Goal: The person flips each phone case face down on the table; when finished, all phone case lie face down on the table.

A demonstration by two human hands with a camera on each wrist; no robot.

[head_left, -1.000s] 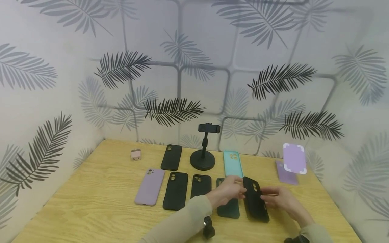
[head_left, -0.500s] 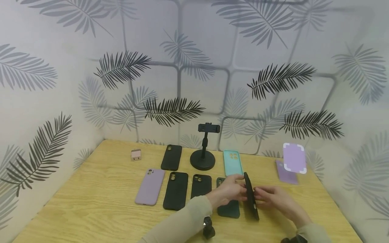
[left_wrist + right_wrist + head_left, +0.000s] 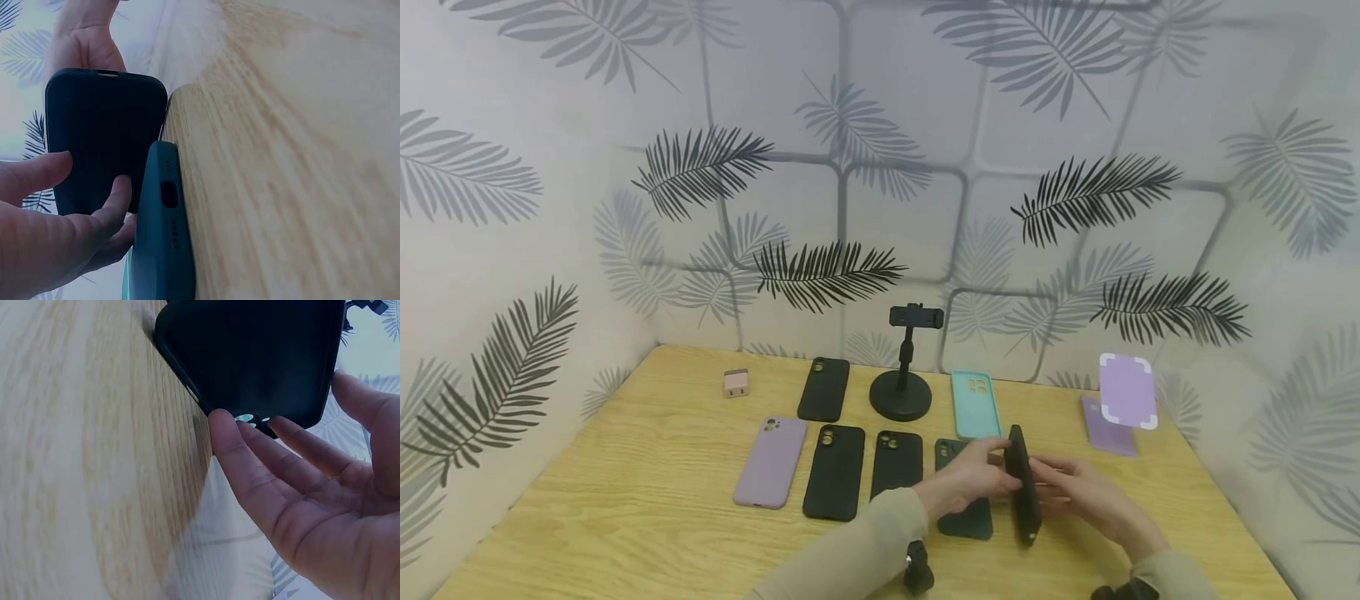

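Note:
A black phone case [image 3: 1023, 485] stands on its long edge on the wooden table [image 3: 647, 517], held between both hands. My left hand [image 3: 977, 477] grips its upper part, thumb and a curled finger on the case's face [image 3: 106, 137]. My right hand [image 3: 1078, 492] lies against the other side with straight fingers [image 3: 250, 462] touching the case [image 3: 262, 356] near its camera cut-out. A dark green case [image 3: 967, 515] lies flat under my left hand, its bottom edge [image 3: 164, 237] close to the wrist camera.
Behind the hands lie a teal case [image 3: 975, 404], three black cases [image 3: 833, 471] [image 3: 897, 458] [image 3: 823, 389] and a lilac case [image 3: 770, 461]. A black phone stand [image 3: 901, 392], a pink charger [image 3: 735, 382] and a purple stand [image 3: 1126, 400] are near the patterned wall.
The black case has turned from lying tilted with its back showing to standing on edge. Both hands have closed in around it and barely shifted otherwise.

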